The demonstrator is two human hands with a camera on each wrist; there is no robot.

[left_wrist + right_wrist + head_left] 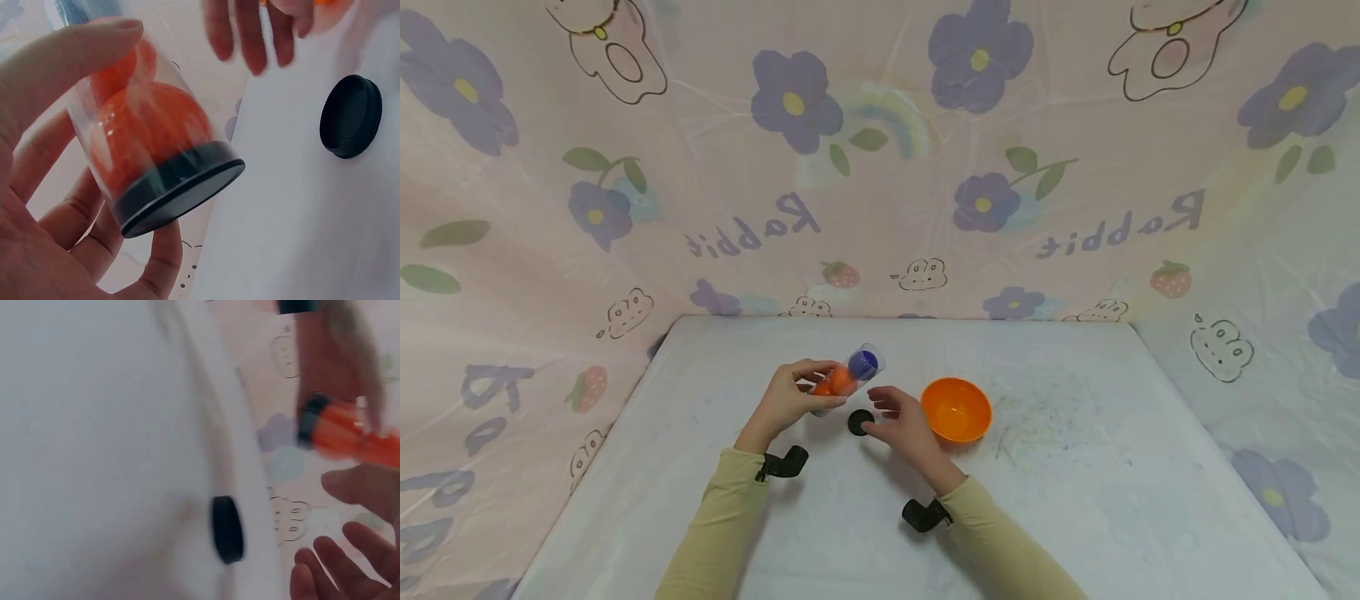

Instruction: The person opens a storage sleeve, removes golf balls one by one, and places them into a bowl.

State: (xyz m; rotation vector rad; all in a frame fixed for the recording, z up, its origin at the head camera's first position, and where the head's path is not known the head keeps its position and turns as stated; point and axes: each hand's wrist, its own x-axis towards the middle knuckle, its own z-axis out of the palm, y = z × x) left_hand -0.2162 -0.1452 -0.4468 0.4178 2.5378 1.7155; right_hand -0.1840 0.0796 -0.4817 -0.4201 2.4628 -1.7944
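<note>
My left hand [786,402] grips a clear plastic tube [134,156] with thumb and fingers, tilted above the table. Orange balls [150,128] fill its lower part above a black end cap [181,190], and a blue ball [862,364] sits at the upper right end. On the white table lies a loose black round lid [351,117], hollow side showing. My right hand [910,427] hovers beside this lid, fingers loosely bent and holding nothing. In the right wrist view its fingers [337,565] spread below the tube, apart from it.
An orange bowl [957,410] stands just right of my right hand, with nothing visible inside. Behind and at both sides of the white table [1075,517] hangs a patterned cloth [880,208]. Each wrist carries a black camera mount [786,462].
</note>
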